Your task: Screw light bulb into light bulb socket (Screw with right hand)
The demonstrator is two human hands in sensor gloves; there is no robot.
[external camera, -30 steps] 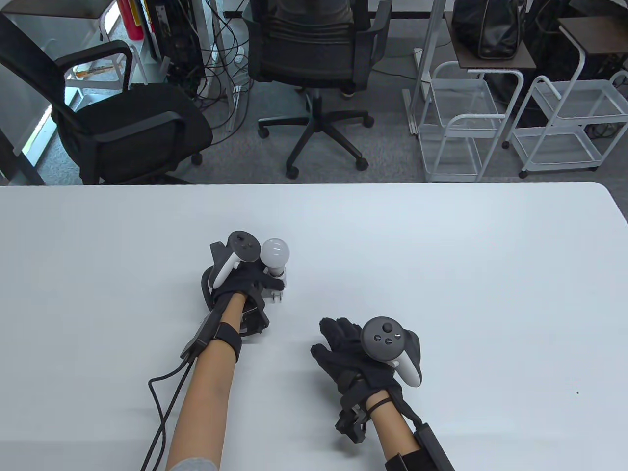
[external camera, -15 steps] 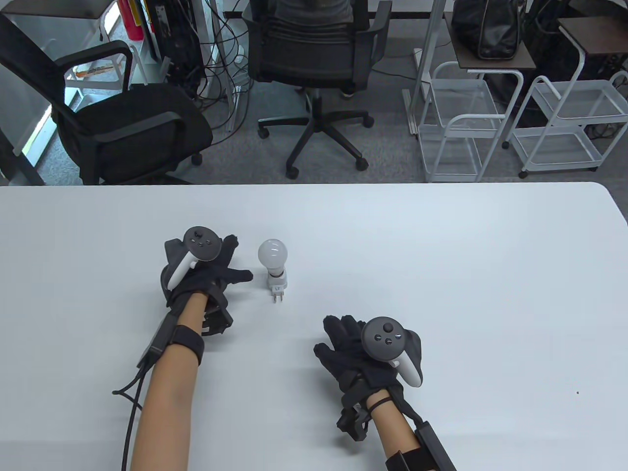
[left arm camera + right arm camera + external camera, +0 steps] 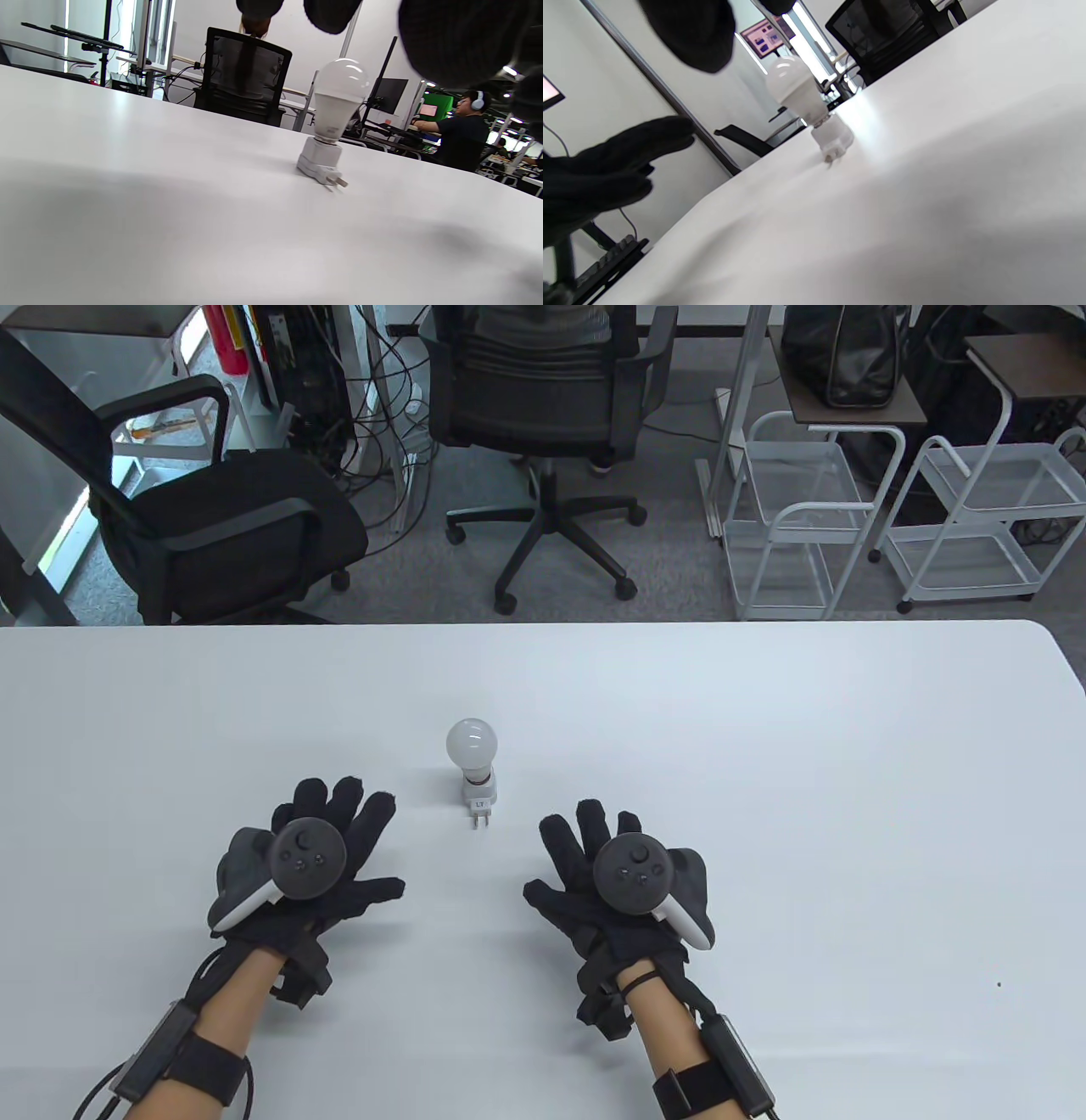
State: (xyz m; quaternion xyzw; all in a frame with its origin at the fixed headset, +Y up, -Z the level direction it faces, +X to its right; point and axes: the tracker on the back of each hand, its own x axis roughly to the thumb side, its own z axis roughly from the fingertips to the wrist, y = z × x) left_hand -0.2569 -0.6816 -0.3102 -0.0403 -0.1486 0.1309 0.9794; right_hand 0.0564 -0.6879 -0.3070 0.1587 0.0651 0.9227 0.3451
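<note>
From where I sit, the screwing looks done. The light bulb (image 3: 471, 741) stands upright in the light bulb socket (image 3: 478, 791), a small white plug-in adapter resting on the bench (image 3: 764, 746) with its two prongs pointing toward the near edge. The pair sits about midway along the bench's length, somewhat nearer the near edge than the far one, and nothing touches it. In the left wrist view the bulb's neck meets the socket with no gap I can make out, though I cannot judge how tight the thread is.

My left hand (image 3: 305, 882) lies palm down with fingers spread, toward the near edge and to the left of the socket, holding nothing. My right hand (image 3: 615, 882) mirrors it on the other side, fingers apart and likewise holding nothing. Both hands are near the socket but clear of it.

I judge this the closing step: hands parked, work released. If anything is left, it would be a check turn, which calls for the left hand to steady the socket body while the right takes the bulb's globe and twists gently.

Compared with half a second ago, the left hand has come back from beside the socket toward the near edge and flattened. The right has shifted slightly toward the far edge and spread its fingers. The bulb and socket have not moved.
</note>
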